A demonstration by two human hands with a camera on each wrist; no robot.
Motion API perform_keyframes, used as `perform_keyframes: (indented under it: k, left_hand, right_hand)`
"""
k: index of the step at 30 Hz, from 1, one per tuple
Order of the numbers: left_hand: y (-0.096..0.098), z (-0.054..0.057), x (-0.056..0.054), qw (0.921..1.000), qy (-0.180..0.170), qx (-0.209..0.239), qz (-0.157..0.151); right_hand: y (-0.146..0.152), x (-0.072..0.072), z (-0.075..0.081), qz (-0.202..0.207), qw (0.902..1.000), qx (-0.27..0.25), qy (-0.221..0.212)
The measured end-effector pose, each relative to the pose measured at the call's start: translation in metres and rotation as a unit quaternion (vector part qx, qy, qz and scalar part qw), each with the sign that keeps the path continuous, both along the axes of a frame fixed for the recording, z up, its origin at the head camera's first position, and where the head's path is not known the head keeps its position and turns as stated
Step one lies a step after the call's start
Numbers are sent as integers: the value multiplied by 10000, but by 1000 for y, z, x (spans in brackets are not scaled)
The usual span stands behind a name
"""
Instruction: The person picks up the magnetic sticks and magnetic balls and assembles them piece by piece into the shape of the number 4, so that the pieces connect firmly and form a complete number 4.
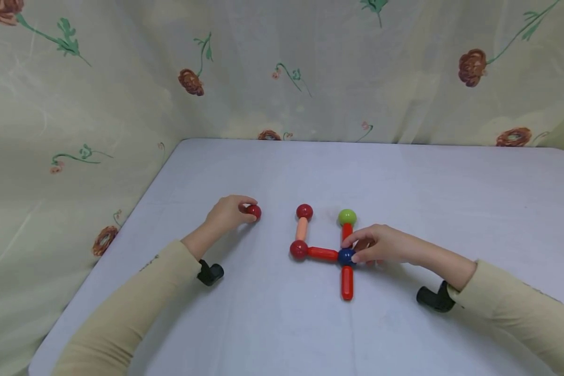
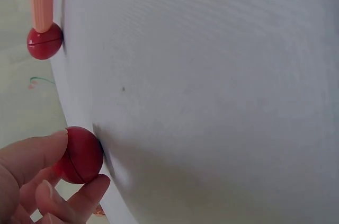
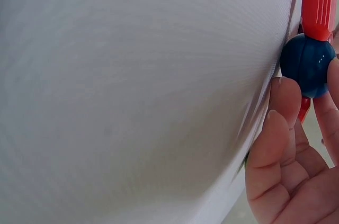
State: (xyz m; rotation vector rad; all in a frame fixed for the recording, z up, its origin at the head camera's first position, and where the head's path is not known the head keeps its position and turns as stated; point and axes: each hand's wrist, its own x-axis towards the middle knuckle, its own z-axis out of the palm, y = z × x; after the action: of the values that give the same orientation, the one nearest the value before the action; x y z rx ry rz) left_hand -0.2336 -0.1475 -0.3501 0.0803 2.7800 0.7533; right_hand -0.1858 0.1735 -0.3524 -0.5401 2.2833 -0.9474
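Between the thumb and fingers of my left hand (image 1: 226,214) is a loose red ball (image 2: 83,156), pinched at the tabletop to the left of a stick-and-ball shape. My right hand (image 1: 389,243) grips the blue ball (image 3: 303,61) of that shape from the right. From the blue ball, one red stick (image 1: 347,283) points toward me, and another (image 1: 347,232) leads away to a green ball (image 1: 347,216). A third red stick (image 1: 322,254) runs left to a red ball (image 1: 298,249). There a peach stick (image 1: 302,228) joins it to a farther red ball (image 1: 304,211).
A white-covered table (image 1: 263,324) lies under everything. Pale flowered cloth (image 1: 338,68) hangs behind it and along its left side. Each wrist wears a black camera mount, one on the left (image 1: 210,273) and one on the right (image 1: 436,297).
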Motion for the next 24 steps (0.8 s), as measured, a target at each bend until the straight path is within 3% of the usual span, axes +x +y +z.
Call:
perform_keyframes:
  k: [14,24]
  left_hand:
    - [0,-3,4,9998,146,116,62]
    - [15,8,23,9978,341,378,-416]
  right_hand:
    - [-1,0,0,-9,10000,24,-30]
    - [0,2,-2,215,9993,-14,321]
